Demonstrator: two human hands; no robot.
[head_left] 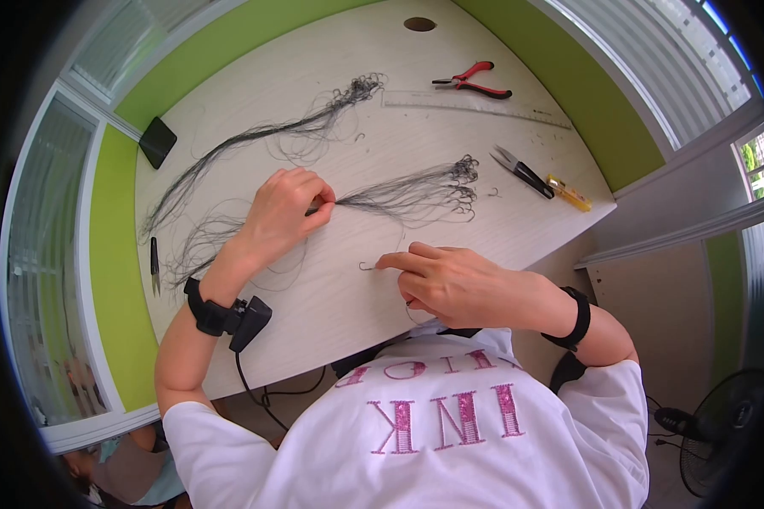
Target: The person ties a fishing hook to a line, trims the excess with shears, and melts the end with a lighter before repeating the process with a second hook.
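Note:
My left hand [284,208] is closed around the middle of a bundle of dark fishing lines [373,193] on the table. Hooks [464,170] cluster at the bundle's right end, and loose strands [208,237] spread out to the left. My right hand [446,280] has its fingers bent in a pinch, the index finger reaching left. At that fingertip a single fish hook [366,267] sticks out; the thumb is mostly hidden. A thin line loops below the right hand. Farther back lies a second bundle of hooked lines [272,129], touched by neither hand.
Red-handled pliers [475,82], a clear ruler [475,109], black-handled snips [525,172] and a yellow lighter [569,193] lie at the right. Other snips [154,265] and a black block [157,142] are at the left. Loose hooks and green partitions [560,93] also show. Another person is at lower left.

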